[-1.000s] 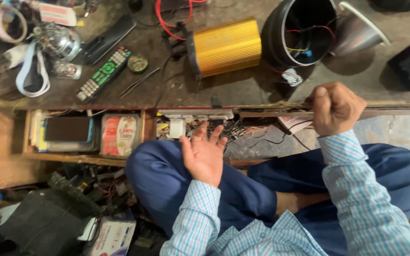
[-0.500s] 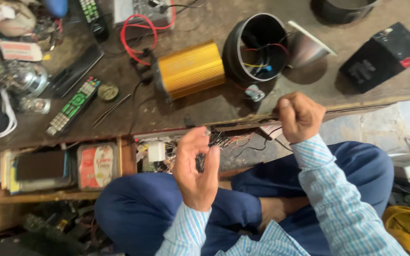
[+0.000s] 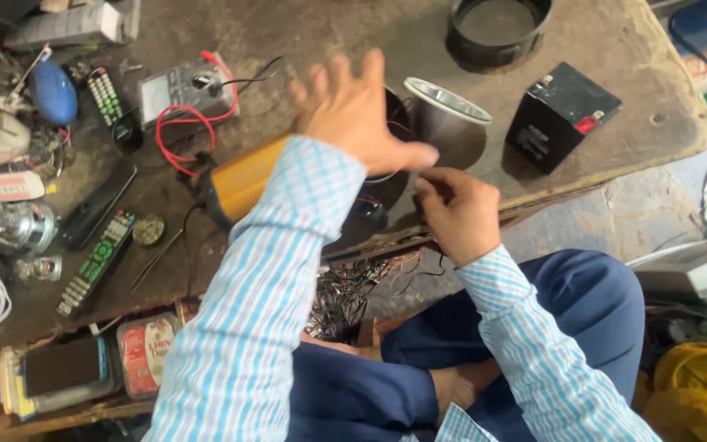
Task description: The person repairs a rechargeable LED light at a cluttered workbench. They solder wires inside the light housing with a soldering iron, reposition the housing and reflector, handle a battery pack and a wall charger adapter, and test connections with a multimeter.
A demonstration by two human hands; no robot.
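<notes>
The sleeves [image 3: 255, 327] were light blue with white checks, the trousers [image 3: 599, 311] dark blue; the finned box [image 3: 243, 180] was orange-yellow, the battery [image 3: 562, 115] black, the desk [image 3: 329, 33] brown.

- We have one view only, from a camera worn on the head, looking steeply down over the person's own arms and lap.
- It faces the worn workbench [image 3: 304, 33], whose far edge lies beyond the hands at the top of the frame.
- It sits close: the left hand [image 3: 358, 110] and right hand [image 3: 456, 213] fill the centre.
- With a single view, no part of the scene is shared with another.
</notes>
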